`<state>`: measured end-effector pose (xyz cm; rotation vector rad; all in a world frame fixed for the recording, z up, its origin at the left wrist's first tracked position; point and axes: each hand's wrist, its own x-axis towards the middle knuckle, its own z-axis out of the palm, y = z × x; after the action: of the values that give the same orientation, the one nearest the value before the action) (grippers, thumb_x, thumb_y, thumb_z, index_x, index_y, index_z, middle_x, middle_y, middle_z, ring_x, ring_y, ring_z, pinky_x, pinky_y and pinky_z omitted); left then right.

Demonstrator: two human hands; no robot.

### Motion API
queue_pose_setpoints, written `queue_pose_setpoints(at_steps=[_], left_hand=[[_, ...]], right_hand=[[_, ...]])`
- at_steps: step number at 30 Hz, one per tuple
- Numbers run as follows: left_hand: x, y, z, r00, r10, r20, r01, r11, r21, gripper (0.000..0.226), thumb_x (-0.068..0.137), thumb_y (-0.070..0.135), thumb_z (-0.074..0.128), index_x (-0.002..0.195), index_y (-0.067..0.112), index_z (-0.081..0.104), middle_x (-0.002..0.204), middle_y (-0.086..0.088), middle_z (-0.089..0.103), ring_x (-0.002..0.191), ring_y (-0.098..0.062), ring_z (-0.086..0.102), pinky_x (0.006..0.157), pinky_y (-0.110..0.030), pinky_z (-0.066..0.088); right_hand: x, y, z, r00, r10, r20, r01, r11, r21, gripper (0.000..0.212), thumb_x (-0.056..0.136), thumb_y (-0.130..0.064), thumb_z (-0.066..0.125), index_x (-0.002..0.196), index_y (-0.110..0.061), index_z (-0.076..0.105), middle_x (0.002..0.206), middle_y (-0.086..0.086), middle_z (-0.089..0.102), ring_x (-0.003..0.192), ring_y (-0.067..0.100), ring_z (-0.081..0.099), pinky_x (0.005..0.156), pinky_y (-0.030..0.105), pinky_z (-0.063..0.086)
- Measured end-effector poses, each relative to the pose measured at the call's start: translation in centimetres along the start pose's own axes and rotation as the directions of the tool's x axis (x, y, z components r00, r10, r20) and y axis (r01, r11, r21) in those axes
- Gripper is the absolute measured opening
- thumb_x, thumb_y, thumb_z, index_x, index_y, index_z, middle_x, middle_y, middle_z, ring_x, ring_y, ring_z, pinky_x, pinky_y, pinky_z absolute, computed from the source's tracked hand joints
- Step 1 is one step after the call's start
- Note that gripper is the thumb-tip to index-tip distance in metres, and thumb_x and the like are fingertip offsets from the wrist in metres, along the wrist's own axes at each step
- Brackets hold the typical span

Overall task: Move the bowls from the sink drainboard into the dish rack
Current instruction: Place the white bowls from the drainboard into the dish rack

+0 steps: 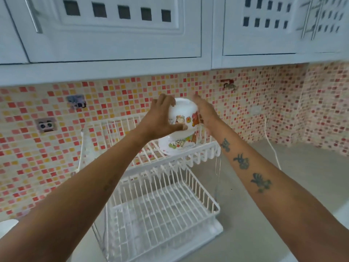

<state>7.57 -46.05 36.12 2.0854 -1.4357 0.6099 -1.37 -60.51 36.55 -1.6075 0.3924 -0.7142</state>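
Both forearms reach up from the bottom edge toward a white 2-tier dish rack (166,205) that stands on the grey desk (283,186). The left hand (162,118) grips an upturned white bowl (182,112) with cartoon prints, fingers curled over its base and thumb on its side. The right hand (205,114), blurred, lies with its fingers fairly straight against the bowl's other side. This bowl sits directly over a second upturned bowl (177,145) on the rack's upper tier, before the mosaic-tiled wall (56,148).

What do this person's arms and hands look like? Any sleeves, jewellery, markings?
The left forearm and right forearm are bare: no sleeves, watch or bracelets. The right one carries three dark tattoos in a row. No rings show on the left hand or right hand.
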Motion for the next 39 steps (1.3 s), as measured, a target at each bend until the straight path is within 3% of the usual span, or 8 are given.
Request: queue_pose_setpoints(at_steps=[8, 12, 15, 21, 27, 33, 36, 39], left_hand=[[-1.2, -1.3, 3.1, 0.995, -0.020, 0.097, 0.015, 0.999, 0.049, 0.082, 0.060, 0.050, 0.087, 0.118, 0.010, 0.046, 0.126, -0.006, 0.042, 0.113, -0.027, 0.038, 0.091, -0.035, 0.042], [-1.3, -1.7, 3.9, 0.990, -0.037, 0.133, 0.028, 0.997, 0.066, 0.083, 0.058, 0.050, 0.088, 0.117, 0.011, 0.045, 0.127, -0.005, 0.042, 0.114, -0.024, 0.037, 0.088, -0.033, 0.042], [-1.2, -1.9, 4.2, 0.987, -0.063, 0.149, 0.055, 0.997, 0.055, 0.082, 0.059, 0.050, 0.088, 0.118, 0.013, 0.045, 0.130, -0.005, 0.041, 0.117, -0.025, 0.037, 0.087, -0.029, 0.036], [-1.1, -2.4, 4.5, 0.982, -0.094, 0.162, 0.095, 0.995, 0.002, 0.083, 0.059, 0.048, 0.088, 0.119, 0.012, 0.044, 0.130, -0.006, 0.041, 0.120, -0.029, 0.037, 0.094, -0.033, 0.039], [-1.5, -2.4, 3.0, 0.964, -0.173, 0.200, 0.205, 0.967, -0.153, 0.062, 0.078, 0.044, 0.077, 0.123, 0.014, 0.048, 0.134, -0.007, 0.041, 0.126, -0.027, 0.038, 0.104, -0.040, 0.041], [-2.5, -3.0, -2.1, 0.941, -0.332, -0.064, 0.293, 0.896, -0.334, 0.037, 0.095, 0.040, 0.058, 0.114, 0.009, 0.056, 0.132, -0.008, 0.051, 0.129, -0.022, 0.045, 0.102, -0.032, 0.038], [-4.2, -4.1, -5.6, 0.913, -0.382, -0.141, 0.306, 0.873, -0.379, 0.025, 0.097, 0.039, 0.055, 0.102, 0.015, 0.057, 0.120, -0.005, 0.055, 0.111, -0.014, 0.049, 0.090, -0.026, 0.037], [-7.0, -5.8, -9.3, 0.847, -0.468, -0.252, 0.315, 0.824, -0.471, 0.023, 0.098, 0.036, 0.053, 0.077, 0.026, 0.048, 0.088, 0.005, 0.052, 0.079, -0.006, 0.049, 0.074, -0.023, 0.039]], right_hand=[[0.7, 3.2, 0.6, 0.999, 0.045, -0.012, -0.047, 0.983, -0.179, 0.056, 0.084, -0.037, 0.065, 0.132, -0.011, 0.049, 0.127, 0.005, 0.058, 0.104, 0.022, 0.062, 0.081, 0.035, 0.053], [1.4, 3.9, 0.6, 0.997, 0.076, 0.010, -0.072, 0.978, -0.195, 0.057, 0.087, -0.029, 0.064, 0.138, -0.010, 0.047, 0.140, 0.009, 0.051, 0.116, 0.026, 0.057, 0.081, 0.032, 0.050], [1.7, 4.2, 0.6, 0.992, 0.117, 0.036, -0.108, 0.976, -0.191, 0.056, 0.089, -0.029, 0.063, 0.139, -0.009, 0.047, 0.137, 0.013, 0.055, 0.103, 0.024, 0.059, 0.062, 0.026, 0.046], [2.2, 4.5, 0.6, 0.993, 0.110, 0.033, -0.099, 0.965, -0.242, 0.056, 0.092, -0.033, 0.059, 0.141, -0.010, 0.044, 0.140, 0.010, 0.052, 0.102, 0.020, 0.055, 0.060, 0.022, 0.044], [1.7, 4.0, 1.1, 0.995, -0.024, -0.095, -0.005, 0.957, -0.290, 0.047, 0.087, -0.035, 0.064, 0.128, -0.012, 0.057, 0.134, 0.005, 0.056, 0.111, 0.019, 0.057, 0.084, 0.030, 0.049], [-0.8, 1.7, 4.8, 0.912, -0.359, -0.200, 0.316, 0.923, -0.217, 0.022, 0.088, -0.026, 0.060, 0.103, -0.012, 0.067, 0.119, 0.004, 0.062, 0.108, 0.015, 0.060, 0.092, 0.029, 0.049], [-2.8, -0.6, 9.5, 0.897, -0.420, -0.134, 0.412, 0.907, -0.089, 0.014, 0.090, -0.019, 0.057, 0.091, -0.010, 0.068, 0.091, -0.008, 0.066, 0.085, 0.002, 0.061, 0.078, 0.011, 0.048], [-4.8, -2.9, 15.0, 0.904, -0.425, -0.049, 0.427, 0.903, 0.042, 0.016, 0.090, -0.017, 0.055, 0.075, -0.013, 0.060, 0.068, -0.009, 0.056, 0.059, -0.002, 0.048, 0.061, 0.013, 0.042]])
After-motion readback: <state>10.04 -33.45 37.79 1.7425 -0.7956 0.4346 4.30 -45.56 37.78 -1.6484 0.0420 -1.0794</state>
